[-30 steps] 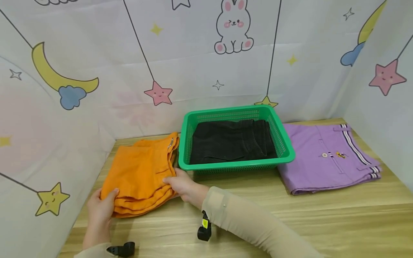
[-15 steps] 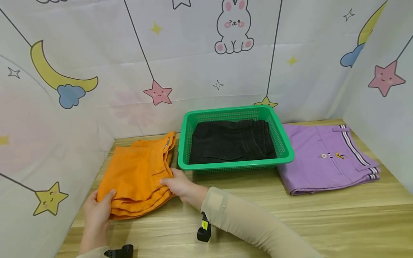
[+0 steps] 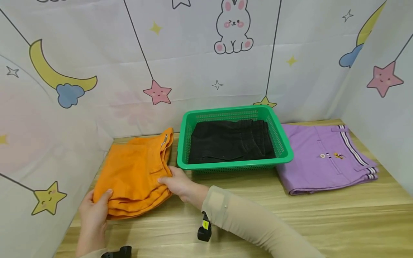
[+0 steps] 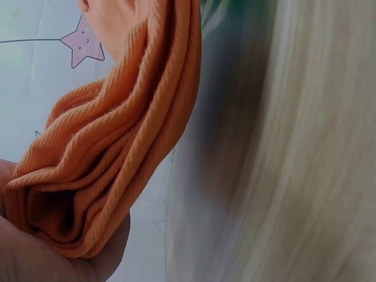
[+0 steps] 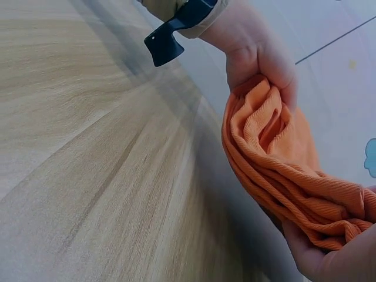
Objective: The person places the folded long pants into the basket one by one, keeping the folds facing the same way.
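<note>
Folded orange pants [image 3: 129, 172] lie between both hands at the left of the head view. My left hand [image 3: 93, 213] grips their near left corner, thumb on top and the other fingers underneath. At the near right side, by the waistband, my right hand [image 3: 177, 182] pinches the layers, its thumb above. The left wrist view shows the stacked folds of the orange pants [image 4: 111, 147] resting in the left hand [image 4: 35, 252]. Seen from the right wrist, the left hand [image 5: 258, 59] holds the far end and the right hand [image 5: 341, 258] the near end.
Just right of the orange pants stands a green plastic basket [image 3: 232, 165] with folded black pants [image 3: 226, 139] inside. Folded purple pants [image 3: 313, 161] lie beyond it on the wooden table [image 3: 245, 200]. A printed cloth [image 3: 193, 64] hangs along the back and sides.
Both hands have shifted the orange pants slightly to the left, keeping their grip. The basket and the purple pants stay where they were.
</note>
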Demonstrator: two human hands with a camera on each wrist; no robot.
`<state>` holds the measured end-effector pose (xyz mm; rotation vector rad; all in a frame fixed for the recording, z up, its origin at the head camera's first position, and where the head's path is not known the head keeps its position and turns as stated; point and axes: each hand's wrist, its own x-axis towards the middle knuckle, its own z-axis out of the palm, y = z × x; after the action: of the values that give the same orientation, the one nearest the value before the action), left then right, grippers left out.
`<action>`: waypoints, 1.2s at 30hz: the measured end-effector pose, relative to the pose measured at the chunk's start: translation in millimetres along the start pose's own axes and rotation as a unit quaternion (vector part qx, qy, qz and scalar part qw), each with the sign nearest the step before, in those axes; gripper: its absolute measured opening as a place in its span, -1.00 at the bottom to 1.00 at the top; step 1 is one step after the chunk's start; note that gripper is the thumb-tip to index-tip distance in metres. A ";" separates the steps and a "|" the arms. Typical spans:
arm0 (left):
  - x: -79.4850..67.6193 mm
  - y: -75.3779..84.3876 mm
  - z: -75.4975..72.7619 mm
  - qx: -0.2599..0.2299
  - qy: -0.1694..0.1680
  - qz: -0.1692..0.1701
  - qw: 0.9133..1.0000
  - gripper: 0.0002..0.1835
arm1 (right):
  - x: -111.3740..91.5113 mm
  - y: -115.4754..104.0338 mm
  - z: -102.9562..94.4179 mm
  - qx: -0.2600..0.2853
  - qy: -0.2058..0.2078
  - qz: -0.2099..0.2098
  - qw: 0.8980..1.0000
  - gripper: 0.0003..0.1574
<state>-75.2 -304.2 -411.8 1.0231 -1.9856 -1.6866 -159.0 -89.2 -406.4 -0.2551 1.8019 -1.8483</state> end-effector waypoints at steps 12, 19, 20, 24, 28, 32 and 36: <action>-6.4 7.2 -3.2 -0.031 0.006 -0.003 1.000 -0.46 | -4.3 -6.1 -0.5 0.000 -0.014 -0.015 1.000 -0.55; -10.0 11.2 -3.0 -0.033 0.007 -0.008 0.999 -0.40 | -7.9 -10.0 -1.8 -0.001 -0.019 -0.012 1.000 -0.55; -10.5 11.5 -3.1 -0.032 0.008 -0.009 0.999 -0.39 | -8.3 -10.4 -2.0 -0.001 -0.020 -0.012 1.000 -0.55; -12.2 12.2 -3.7 -0.035 0.010 -0.010 0.999 -0.38 | -10.2 -12.2 -2.6 -0.002 -0.023 -0.012 1.000 -0.55; -13.8 13.1 -3.6 -0.034 0.018 -0.006 0.999 -0.39 | -11.6 -13.0 -3.4 0.001 -0.026 -0.012 1.000 -0.55; -14.8 14.1 -3.7 -0.040 0.022 -0.004 0.999 -0.40 | -11.7 -13.3 -4.2 0.002 -0.026 -0.014 1.000 -0.55; -15.8 15.2 -4.0 -0.041 0.021 0.000 0.999 -0.40 | -11.4 -13.8 -5.2 0.010 -0.029 -0.016 0.999 -0.55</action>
<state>-66.3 -295.3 -393.3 1.0213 -1.8750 -1.7170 -155.4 -79.6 -390.9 -0.3284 1.7497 -1.8602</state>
